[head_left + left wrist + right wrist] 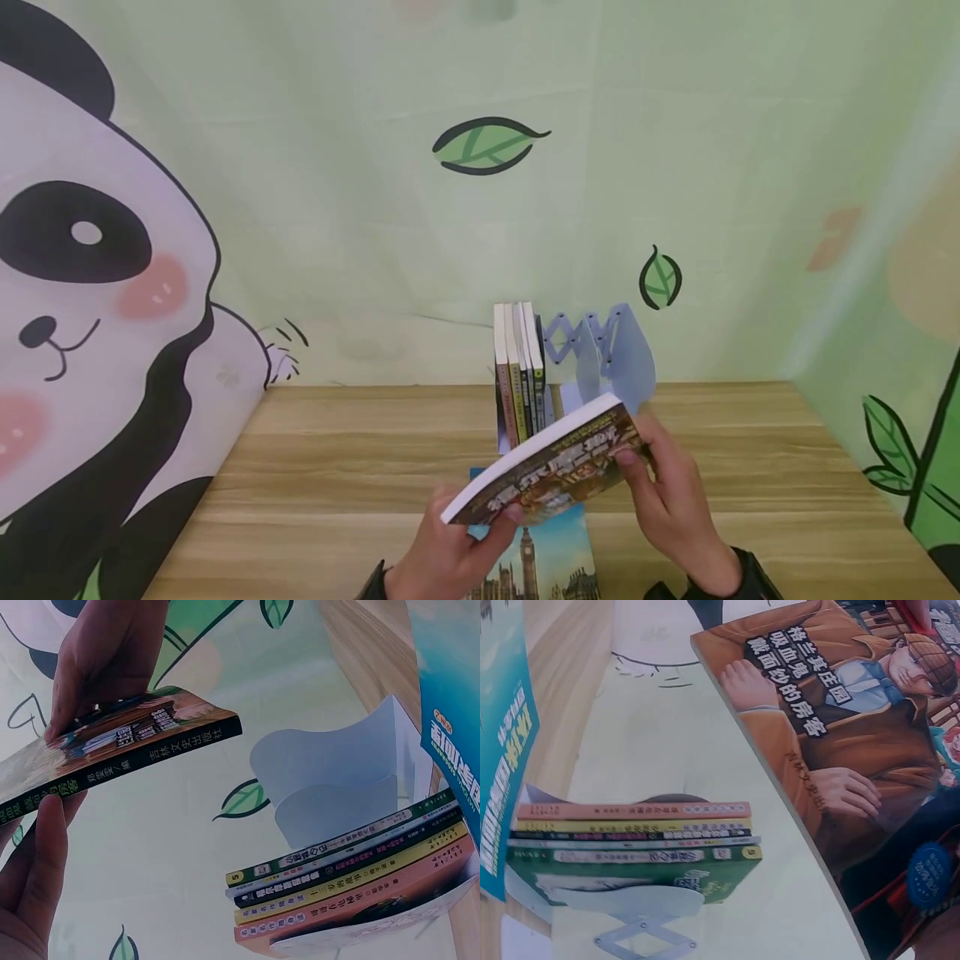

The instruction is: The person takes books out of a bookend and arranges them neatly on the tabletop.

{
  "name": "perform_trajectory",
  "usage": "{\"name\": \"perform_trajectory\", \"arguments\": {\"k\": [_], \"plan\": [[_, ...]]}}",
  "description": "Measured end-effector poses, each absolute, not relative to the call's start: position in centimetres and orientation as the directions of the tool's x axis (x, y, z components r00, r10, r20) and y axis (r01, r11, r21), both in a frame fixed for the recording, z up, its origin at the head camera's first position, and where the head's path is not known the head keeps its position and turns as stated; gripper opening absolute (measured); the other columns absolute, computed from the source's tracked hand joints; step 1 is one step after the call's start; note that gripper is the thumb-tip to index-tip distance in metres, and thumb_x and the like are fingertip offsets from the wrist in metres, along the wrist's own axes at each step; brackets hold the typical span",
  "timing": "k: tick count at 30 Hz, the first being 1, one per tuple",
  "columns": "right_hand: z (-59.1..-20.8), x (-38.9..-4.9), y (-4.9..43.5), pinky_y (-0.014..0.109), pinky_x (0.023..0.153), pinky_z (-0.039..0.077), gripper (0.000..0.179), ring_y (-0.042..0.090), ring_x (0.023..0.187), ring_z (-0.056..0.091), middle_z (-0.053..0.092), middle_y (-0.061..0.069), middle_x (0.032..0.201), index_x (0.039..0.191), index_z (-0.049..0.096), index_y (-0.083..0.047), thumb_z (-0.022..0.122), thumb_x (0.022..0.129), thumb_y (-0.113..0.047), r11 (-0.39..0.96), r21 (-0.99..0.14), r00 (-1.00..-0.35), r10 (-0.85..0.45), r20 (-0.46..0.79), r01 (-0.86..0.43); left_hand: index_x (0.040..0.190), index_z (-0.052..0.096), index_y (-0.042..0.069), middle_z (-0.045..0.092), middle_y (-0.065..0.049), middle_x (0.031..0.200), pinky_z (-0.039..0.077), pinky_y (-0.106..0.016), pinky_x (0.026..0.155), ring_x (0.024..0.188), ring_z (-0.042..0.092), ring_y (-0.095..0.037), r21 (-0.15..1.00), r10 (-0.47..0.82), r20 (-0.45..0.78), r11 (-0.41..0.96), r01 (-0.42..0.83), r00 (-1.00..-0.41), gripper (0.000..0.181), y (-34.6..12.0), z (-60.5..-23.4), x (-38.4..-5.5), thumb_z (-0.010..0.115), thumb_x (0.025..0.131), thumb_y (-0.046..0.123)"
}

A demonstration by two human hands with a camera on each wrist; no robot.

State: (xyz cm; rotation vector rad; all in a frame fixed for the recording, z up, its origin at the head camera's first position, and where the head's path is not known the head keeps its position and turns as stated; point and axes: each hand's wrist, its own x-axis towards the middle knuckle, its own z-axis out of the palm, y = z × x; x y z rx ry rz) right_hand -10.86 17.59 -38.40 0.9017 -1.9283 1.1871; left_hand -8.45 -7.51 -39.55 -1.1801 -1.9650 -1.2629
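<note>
Five books stand upright, side by side, in the pale blue folding rack, at 11 o'clock from the book in your hands; the rack's struts and panels spread toward 1 o'clock. That part looks done. Two books appear to be left. One is the brown-covered book, held tilted above the table at the centre of your clock, outside the row. Your left hand pinches it at its 8 o'clock end, and your right hand grips it toward 3 o'clock, both thumbs on the cover. The other is the blue-covered book with the clock tower, lying at 6 o'clock, partly hidden by the brown one. By my judgement, you are well past halfway, with these two unshelved.
</note>
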Motion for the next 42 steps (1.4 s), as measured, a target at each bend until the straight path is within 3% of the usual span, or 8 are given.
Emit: {"name": "perform_trajectory", "arguments": {"k": [5, 10, 15, 20, 27, 36, 42], "plan": [[-39.1, -10.8, 17.5, 0.02, 0.068, 0.043, 0.017, 0.007, 0.081, 0.055, 0.056, 0.003, 0.096, 0.112, 0.054, 0.007, 0.046, 0.102, -0.005, 0.282, -0.467, -0.519, -0.146, 0.842, -0.838, 0.129, 0.06, 0.002, 0.075, -0.01, 0.094, 0.054, -0.016, 0.07, 0.079, 0.073, -0.013, 0.44, 0.349, 0.794, 0.236, 0.866, -0.498, 0.035, -7.3, -39.5, -8.2, 0.062, 0.095, 0.006], [-39.2, -10.3, 17.4, 0.021, 0.068, 0.046, 0.024, 0.004, 0.083, 0.06, 0.059, -0.002, 0.1, 0.121, 0.052, 0.011, 0.045, 0.101, 0.002, 0.263, -0.516, -0.556, -0.109, 0.824, -0.815, 0.13, 0.058, 0.006, 0.072, -0.011, 0.102, 0.055, -0.017, 0.072, 0.084, 0.073, -0.014, 0.473, 0.31, 0.797, 0.213, 0.855, -0.519, 0.038, -7.2, -39.6, -8.3, 0.066, 0.093, 0.01], [-39.2, -9.9, 17.3, 0.02, 0.069, 0.048, 0.024, 0.0, 0.085, 0.061, 0.06, -0.009, 0.101, 0.122, 0.051, 0.012, 0.043, 0.101, 0.002, 0.277, -0.559, -0.596, -0.067, 0.801, -0.782, 0.132, 0.057, 0.008, 0.071, -0.01, 0.109, 0.055, -0.017, 0.073, 0.085, 0.073, -0.011, 0.424, 0.319, 0.818, 0.227, 0.877, -0.478, 0.04, -7.2, -39.6, -8.5, 0.066, 0.093, 0.012], [-39.3, -9.8, 17.2, 0.019, 0.071, 0.048, 0.023, 0.001, 0.086, 0.06, 0.06, -0.011, 0.101, 0.121, 0.051, 0.012, 0.041, 0.1, 0.006, 0.26, -0.587, -0.618, -0.05, 0.785, -0.767, 0.128, 0.061, 0.006, 0.074, -0.009, 0.103, 0.054, -0.018, 0.069, 0.082, 0.073, -0.011, 0.377, 0.319, 0.831, 0.28, 0.883, -0.456, 0.036, -7.4, -39.5, -8.4, 0.066, 0.093, 0.01], [-39.5, -9.8, 17.3, 0.017, 0.073, 0.051, 0.026, 0.001, 0.089, 0.065, 0.063, -0.01, 0.106, 0.12, 0.052, 0.012, 0.042, 0.096, 0.015, 0.234, -0.6, -0.629, -0.068, 0.775, -0.765, 0.125, 0.064, 0.007, 0.076, -0.008, 0.097, 0.053, -0.016, 0.065, 0.077, 0.072, -0.01, 0.423, 0.279, 0.806, 0.345, 0.838, -0.522, 0.033, -7.8, -39.3, -8.2, 0.067, 0.092, 0.008], [-39.3, -9.7, 17.7, 0.015, 0.084, 0.049, 0.032, 0.001, 0.095, 0.062, 0.064, -0.005, 0.106, 0.12, 0.059, 0.001, 0.054, 0.091, 0.014, 0.352, -0.591, -0.663, -0.127, 0.738, -0.726, 0.116, 0.067, 0.007, 0.076, -0.009, 0.089, 0.054, -0.017, 0.065, 0.071, 0.071, -0.01, 0.416, 0.211, 0.838, 0.349, 0.84, -0.503, 0.028, -8.5, -39.3, -8.5, 0.07, 0.088, 0.005], [-39.4, -9.5, 17.7, 0.014, 0.078, 0.051, 0.026, 0.0, 0.085, 0.063, 0.065, 0.0, 0.092, 0.11, 0.061, -0.004, 0.063, 0.088, 0.009, 0.437, -0.599, -0.705, -0.126, 0.698, -0.671, 0.116, 0.068, 0.006, 0.077, -0.008, 0.092, 0.055, -0.017, 0.067, 0.074, 0.072, -0.009, 0.511, 0.172, 0.781, 0.377, 0.773, -0.6, 0.029, -8.9, -39.3, -8.6, 0.069, 0.087, -0.001]]}}
